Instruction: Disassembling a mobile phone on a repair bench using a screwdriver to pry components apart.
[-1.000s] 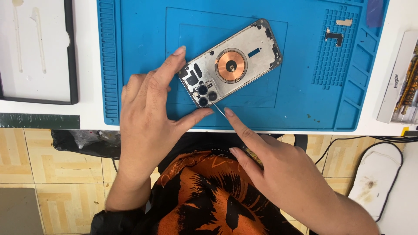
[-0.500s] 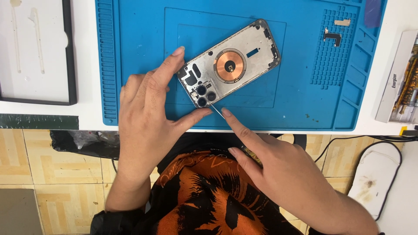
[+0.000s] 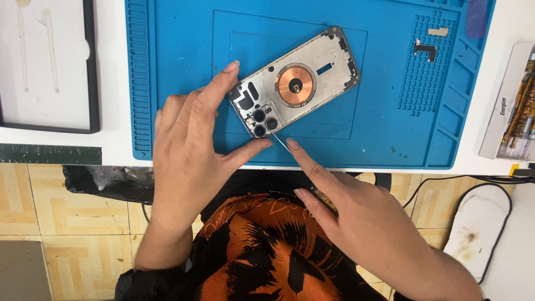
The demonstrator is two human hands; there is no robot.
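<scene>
An opened phone back housing (image 3: 312, 78) lies tilted on a blue repair mat (image 3: 178, 50), with a copper charging coil (image 3: 296, 84) in its middle and three camera lenses (image 3: 263, 122) at its lower left corner. My left hand (image 3: 189, 150) pinches that camera corner between forefinger and thumb. My right hand (image 3: 356, 217) holds a thin metal tool (image 3: 281, 142), its tip at the housing's camera corner.
Small metal parts (image 3: 426, 49) lie in the mat's gridded section at upper right. A black-framed white tray (image 3: 44, 67) sits at left. A box of tools (image 3: 512, 106) stands at the right edge. Tiled floor and a white pad (image 3: 479, 234) lie below the table edge.
The housing has shifted slightly down and left under my left hand; my right hand with the thin tool stays at the camera corner.
</scene>
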